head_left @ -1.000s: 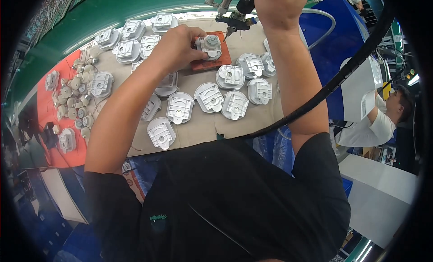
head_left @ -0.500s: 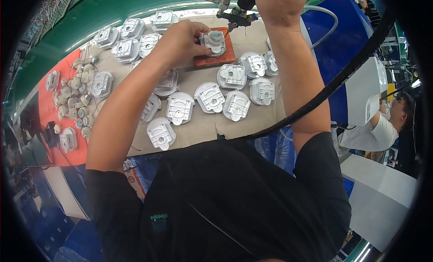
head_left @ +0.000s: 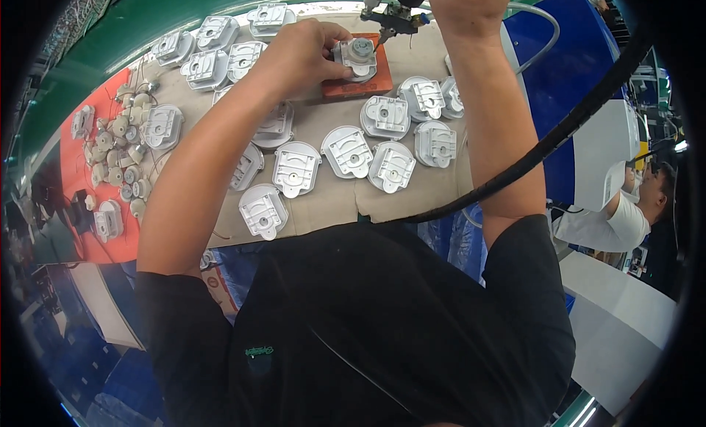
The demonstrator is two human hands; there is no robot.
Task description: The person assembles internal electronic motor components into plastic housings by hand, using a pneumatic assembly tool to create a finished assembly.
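My left hand grips the edge of a white plastic housing between thumb and fingers. A grey round part sits on top of the housing. Both rest on an orange-red block at the far side of the table. Just right of the round part, the thin tip of a metal dispensing tool points down. My right hand is raised beside that tool at the top edge. Its fingers are outside the picture, so their grip is hidden.
Several white housings lie on the brown cardboard. Small cream round parts with wires are heaped on a red mat at left. A black cable crosses my right forearm. Right are a blue cabinet and another person.
The view has shifted a little, so the table's contents appear slightly higher. My left hand keeps its grip on the housing, and the tool tip stays beside the round part.
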